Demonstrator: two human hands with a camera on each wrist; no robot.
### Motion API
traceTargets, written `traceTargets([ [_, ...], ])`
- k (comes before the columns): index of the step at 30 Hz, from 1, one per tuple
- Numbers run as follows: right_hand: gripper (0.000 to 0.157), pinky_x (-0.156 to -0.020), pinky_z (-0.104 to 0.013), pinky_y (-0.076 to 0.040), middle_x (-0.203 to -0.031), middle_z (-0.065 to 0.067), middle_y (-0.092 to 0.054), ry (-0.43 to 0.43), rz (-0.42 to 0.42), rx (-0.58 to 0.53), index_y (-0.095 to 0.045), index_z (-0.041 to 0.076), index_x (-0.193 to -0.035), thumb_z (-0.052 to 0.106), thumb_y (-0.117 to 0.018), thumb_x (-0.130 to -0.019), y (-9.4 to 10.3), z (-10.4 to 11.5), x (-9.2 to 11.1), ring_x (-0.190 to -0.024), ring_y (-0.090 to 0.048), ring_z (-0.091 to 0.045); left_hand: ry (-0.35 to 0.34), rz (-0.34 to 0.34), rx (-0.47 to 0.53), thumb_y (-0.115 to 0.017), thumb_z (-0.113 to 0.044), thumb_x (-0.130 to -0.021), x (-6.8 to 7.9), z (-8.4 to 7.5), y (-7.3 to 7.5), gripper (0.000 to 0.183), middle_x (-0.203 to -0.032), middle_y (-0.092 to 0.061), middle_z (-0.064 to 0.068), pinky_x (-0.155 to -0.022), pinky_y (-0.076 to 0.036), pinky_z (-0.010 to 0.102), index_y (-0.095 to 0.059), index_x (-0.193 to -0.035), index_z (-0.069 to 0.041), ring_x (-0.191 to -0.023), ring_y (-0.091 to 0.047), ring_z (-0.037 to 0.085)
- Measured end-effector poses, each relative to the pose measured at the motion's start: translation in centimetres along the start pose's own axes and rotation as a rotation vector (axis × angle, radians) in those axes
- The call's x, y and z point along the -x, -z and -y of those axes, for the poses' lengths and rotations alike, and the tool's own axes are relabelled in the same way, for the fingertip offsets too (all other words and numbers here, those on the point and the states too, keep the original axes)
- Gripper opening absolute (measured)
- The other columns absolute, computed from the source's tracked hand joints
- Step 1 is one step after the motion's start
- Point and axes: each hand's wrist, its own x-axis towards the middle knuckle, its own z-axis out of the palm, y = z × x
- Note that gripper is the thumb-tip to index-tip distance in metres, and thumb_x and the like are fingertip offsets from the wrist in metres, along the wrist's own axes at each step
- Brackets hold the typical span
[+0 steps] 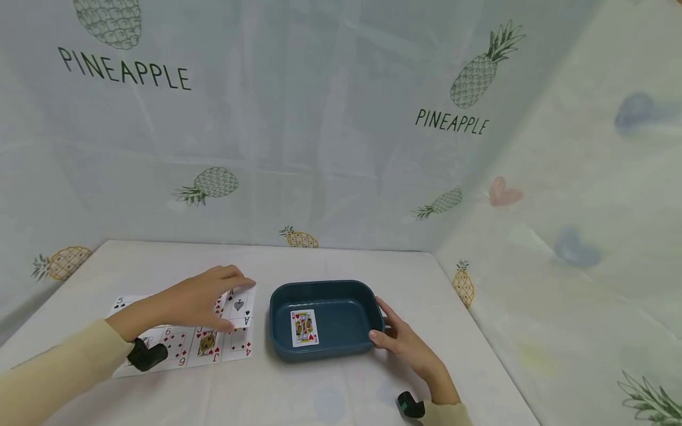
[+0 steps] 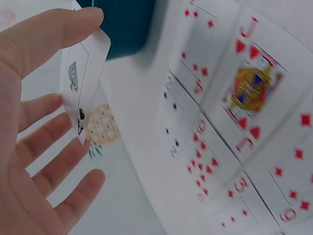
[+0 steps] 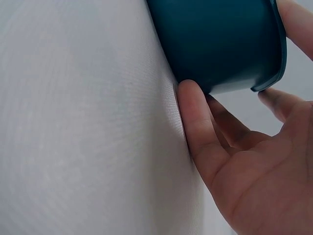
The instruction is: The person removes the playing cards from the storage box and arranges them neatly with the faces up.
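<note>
My left hand (image 1: pixel 205 299) pinches an ace of spades playing card (image 2: pixel 80 73) by its edges, with thumb and fingers on opposite ends. The card is raised over rows of playing cards (image 1: pixel 206 344) laid edge to edge, among them a jack of hearts (image 2: pixel 249 88) and a nine of hearts (image 2: pixel 200 164). In the middle of the table stands a dark teal dish (image 1: pixel 298 355). A king of hearts (image 1: pixel 304 328) lies face up inside it, towards the left. My right hand (image 1: pixel 409 348) grips the dish's right end, thumb at the near corner, fingers round the side.
A white cloth covers the table (image 1: pixel 330 393). Behind it hangs a pineapple-print cloth (image 1: pixel 319 148), with another patterned cloth (image 1: pixel 559 307) along the right side. A dark band (image 1: pixel 146 355) sits on the left wrist.
</note>
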Motion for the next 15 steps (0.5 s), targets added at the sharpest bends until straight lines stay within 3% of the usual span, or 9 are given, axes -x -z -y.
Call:
traceTargets([
  [15,0.081,-0.103,-0.039,-0.053,-0.16,-0.025,-0.044,0.006,0.013,-0.007,-0.022,0.032,-0.171,0.026,-0.068,-0.105,0.0,0.1,0.1,-0.134,-0.056,-0.031,0.141,0.067,-0.032,-0.093,-0.059,-0.071,5.8,4.6,0.4,0.089,-0.138,-0.056,-0.005,-0.089,-0.057,0.037,-0.062,-0.147,-0.025,-0.115,-0.055,0.015],
])
